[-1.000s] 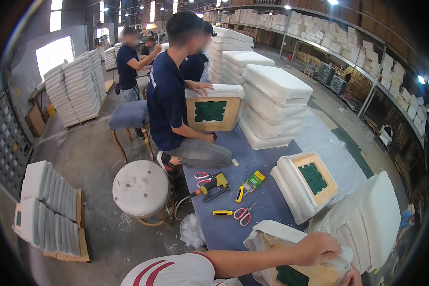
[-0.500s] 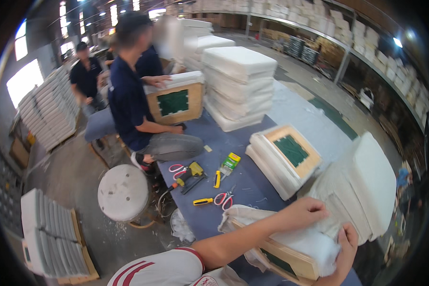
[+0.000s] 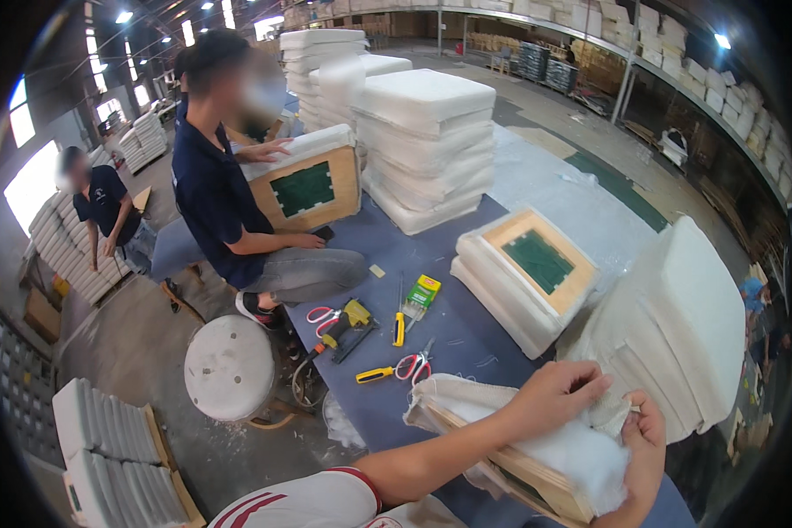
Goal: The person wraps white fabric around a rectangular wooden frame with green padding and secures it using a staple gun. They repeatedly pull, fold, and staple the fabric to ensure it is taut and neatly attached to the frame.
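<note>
Before me lies a seat cushion with a wooden frame (image 3: 550, 475) turned up on its side, white fluffy padding (image 3: 590, 453) bulging along it. A pale fabric cover (image 3: 609, 412) is drawn up over the padding. My left hand (image 3: 561, 398) has its fingers curled at the cover's edge, apparently gripping the cloth, though its fingertips are partly hidden. My right hand (image 3: 644, 433) pinches the cover's corner at the cushion's right end. Left of the cushion lie red-handled scissors (image 3: 409, 368) and a yellow-handled screwdriver (image 3: 375, 375).
The blue table (image 3: 449, 339) also bears a staple gun (image 3: 352, 330), another yellow-handled tool (image 3: 399, 329) and a green box (image 3: 423, 295). Finished cushions (image 3: 519, 282) and a white stack (image 3: 427, 145) stand beyond. A co-worker (image 3: 224, 176) sits at the table's far left; a round stool (image 3: 229, 367) stands beside it.
The cover's edge is now pulled up between my hands, showing more padding. My right hand has risen slightly. The view has shifted, and the standing co-worker at far left leans lower.
</note>
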Action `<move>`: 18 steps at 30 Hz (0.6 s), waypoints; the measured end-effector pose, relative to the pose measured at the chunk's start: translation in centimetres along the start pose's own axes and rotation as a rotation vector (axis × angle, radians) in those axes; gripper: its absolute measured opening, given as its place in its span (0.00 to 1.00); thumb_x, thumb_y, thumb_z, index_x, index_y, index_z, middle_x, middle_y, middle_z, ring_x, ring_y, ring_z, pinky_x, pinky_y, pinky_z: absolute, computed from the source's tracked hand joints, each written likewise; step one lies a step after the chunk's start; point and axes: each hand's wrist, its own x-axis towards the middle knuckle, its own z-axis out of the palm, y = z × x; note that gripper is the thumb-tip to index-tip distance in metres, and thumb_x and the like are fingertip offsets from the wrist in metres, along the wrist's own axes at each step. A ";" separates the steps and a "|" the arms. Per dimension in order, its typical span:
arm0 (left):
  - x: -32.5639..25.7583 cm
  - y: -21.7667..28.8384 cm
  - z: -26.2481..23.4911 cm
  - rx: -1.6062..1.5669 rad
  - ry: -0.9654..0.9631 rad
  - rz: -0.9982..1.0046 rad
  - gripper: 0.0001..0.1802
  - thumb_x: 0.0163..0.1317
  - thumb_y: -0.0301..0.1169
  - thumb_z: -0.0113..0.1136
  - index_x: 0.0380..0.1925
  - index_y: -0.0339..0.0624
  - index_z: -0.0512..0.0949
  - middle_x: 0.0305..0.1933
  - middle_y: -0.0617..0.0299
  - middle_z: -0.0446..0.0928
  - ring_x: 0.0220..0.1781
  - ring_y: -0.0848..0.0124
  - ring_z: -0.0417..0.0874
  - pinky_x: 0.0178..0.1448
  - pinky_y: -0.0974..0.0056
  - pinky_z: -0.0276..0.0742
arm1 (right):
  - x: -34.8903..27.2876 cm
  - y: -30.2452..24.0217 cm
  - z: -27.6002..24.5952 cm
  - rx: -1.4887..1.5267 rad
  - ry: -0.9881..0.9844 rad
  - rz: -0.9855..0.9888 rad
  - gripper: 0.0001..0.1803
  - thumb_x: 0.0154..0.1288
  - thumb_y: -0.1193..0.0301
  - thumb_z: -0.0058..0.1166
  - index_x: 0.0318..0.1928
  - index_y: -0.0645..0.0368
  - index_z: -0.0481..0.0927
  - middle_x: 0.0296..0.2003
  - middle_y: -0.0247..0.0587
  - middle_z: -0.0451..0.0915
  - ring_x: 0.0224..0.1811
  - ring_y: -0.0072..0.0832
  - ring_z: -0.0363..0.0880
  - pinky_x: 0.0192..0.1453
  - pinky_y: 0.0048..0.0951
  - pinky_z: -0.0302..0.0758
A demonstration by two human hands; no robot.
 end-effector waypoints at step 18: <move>0.1 -2.1 -1.7 -0.265 -0.124 -0.135 0.12 0.79 0.37 0.71 0.43 0.39 0.88 0.39 0.74 0.83 0.45 0.83 0.78 0.52 0.70 0.75 | 0.1 -1.4 3.6 0.365 0.045 0.040 0.38 0.76 0.77 0.63 0.84 0.59 0.70 0.57 0.46 0.90 0.57 0.28 0.90 0.65 0.29 0.84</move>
